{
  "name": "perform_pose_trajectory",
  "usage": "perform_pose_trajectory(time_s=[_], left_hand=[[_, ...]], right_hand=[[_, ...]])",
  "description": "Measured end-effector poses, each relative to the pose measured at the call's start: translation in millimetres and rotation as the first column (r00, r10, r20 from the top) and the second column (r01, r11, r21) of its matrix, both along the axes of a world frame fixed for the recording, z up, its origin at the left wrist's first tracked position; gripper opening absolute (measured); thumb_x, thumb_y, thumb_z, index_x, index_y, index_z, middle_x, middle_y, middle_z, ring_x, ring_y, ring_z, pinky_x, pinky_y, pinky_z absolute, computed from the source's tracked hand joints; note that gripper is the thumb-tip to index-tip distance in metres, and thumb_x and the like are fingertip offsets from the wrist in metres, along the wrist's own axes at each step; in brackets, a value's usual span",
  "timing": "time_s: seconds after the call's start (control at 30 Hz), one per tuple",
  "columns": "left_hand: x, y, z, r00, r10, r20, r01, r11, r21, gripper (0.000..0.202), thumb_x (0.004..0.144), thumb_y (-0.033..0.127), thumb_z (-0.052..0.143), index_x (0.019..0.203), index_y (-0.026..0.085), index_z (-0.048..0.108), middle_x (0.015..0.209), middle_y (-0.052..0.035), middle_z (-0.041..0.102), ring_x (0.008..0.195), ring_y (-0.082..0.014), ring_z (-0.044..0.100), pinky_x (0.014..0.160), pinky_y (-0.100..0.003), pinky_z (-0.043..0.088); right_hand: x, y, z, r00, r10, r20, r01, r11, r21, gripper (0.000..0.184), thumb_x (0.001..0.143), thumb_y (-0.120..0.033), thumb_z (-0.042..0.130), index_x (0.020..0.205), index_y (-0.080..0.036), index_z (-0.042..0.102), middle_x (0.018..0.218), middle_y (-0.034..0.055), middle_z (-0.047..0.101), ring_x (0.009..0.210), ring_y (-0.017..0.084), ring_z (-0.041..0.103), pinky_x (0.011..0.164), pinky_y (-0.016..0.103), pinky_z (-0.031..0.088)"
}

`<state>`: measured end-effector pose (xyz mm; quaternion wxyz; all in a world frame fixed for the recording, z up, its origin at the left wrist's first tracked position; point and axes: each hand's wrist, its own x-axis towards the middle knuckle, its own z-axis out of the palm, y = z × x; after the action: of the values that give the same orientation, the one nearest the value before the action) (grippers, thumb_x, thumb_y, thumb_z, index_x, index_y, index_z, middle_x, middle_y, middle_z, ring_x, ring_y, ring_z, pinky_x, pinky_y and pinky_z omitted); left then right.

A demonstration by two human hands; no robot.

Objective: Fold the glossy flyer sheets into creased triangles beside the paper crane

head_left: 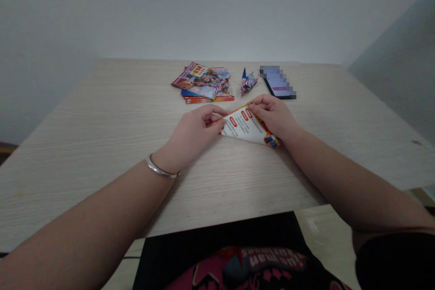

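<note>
Between my two hands is a printed paper sheet (247, 128) folded into a triangle, its white side with red labels and small text facing up. My left hand (200, 127) pinches the left corner between thumb and fingers. At the top corner my right hand (272, 115) grips the paper, thumb on the upper face. A coloured patch shows at the triangle's right corner. Just beyond the hands stands a folded paper crane (249, 82) made of similar printed paper. A silver bangle (161, 170) circles my left wrist.
A pile of colourful printed leaflets (202, 82) lies at the back, left of the crane. A phone (279, 84), partly pixelated, rests at the back right. The pale wooden table (84, 113) meets a white wall behind. Something black and flat (217, 231) lies by my lap.
</note>
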<state>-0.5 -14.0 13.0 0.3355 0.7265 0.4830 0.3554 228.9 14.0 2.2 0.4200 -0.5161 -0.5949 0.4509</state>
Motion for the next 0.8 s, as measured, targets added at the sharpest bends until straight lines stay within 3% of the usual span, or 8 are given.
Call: perform_pose_trajectory(time_s=[0.2, 0.6, 0.7, 0.8], left_hand=[[-1, -4, -1.5, 0.999, -0.026, -0.030, 0.027, 0.998, 0.057, 0.024, 0.093, 0.031, 0.068, 0.113, 0.021, 0.077, 0.087, -0.0028, 0.078, 0.071, -0.0152, 0.069, 0.063, -0.027, 0.052], [-1, -4, -5.6, 0.997, -0.043, 0.059, 0.042, 0.999, 0.028, 0.025, 0.092, 0.029, 0.068, 0.114, 0.020, 0.078, 0.098, -0.0055, 0.082, 0.078, -0.0165, 0.074, 0.068, -0.028, 0.057], [-2, -3, -5.6, 0.998, -0.050, -0.023, 0.050, 0.998, 0.035, 0.026, 0.093, 0.029, 0.066, 0.115, 0.021, 0.077, 0.098, -0.0048, 0.082, 0.079, -0.0172, 0.074, 0.068, -0.028, 0.057], [-2, -3, -4.4, 0.977, -0.041, -0.208, 0.056, 0.996, 0.063, 0.027, 0.096, 0.029, 0.063, 0.118, 0.021, 0.076, 0.100, -0.0051, 0.081, 0.085, -0.0203, 0.075, 0.075, -0.033, 0.058]], right_hand=[[-11, -7, 3.2, 0.994, 0.037, -0.107, -0.044, 0.997, -0.062, 0.023, 0.075, -0.038, 0.081, 0.080, -0.025, 0.062, 0.069, -0.0014, 0.073, 0.058, 0.015, 0.063, 0.052, 0.027, 0.048], [-16, -8, -2.2, 0.990, 0.076, -0.118, -0.085, 0.994, -0.073, 0.020, 0.080, -0.038, 0.079, 0.083, -0.026, 0.063, 0.076, -0.0006, 0.076, 0.065, 0.017, 0.069, 0.057, 0.030, 0.053], [-15, -6, -4.2, 0.994, 0.078, -0.071, -0.082, 0.994, -0.069, 0.018, 0.081, -0.038, 0.079, 0.083, -0.026, 0.065, 0.076, -0.0002, 0.076, 0.064, 0.017, 0.068, 0.056, 0.030, 0.052], [-14, -3, -6.9, 0.997, 0.078, 0.011, -0.077, 0.995, -0.062, 0.013, 0.083, -0.033, 0.077, 0.083, -0.025, 0.067, 0.074, 0.0007, 0.076, 0.063, 0.017, 0.067, 0.055, 0.030, 0.050]])
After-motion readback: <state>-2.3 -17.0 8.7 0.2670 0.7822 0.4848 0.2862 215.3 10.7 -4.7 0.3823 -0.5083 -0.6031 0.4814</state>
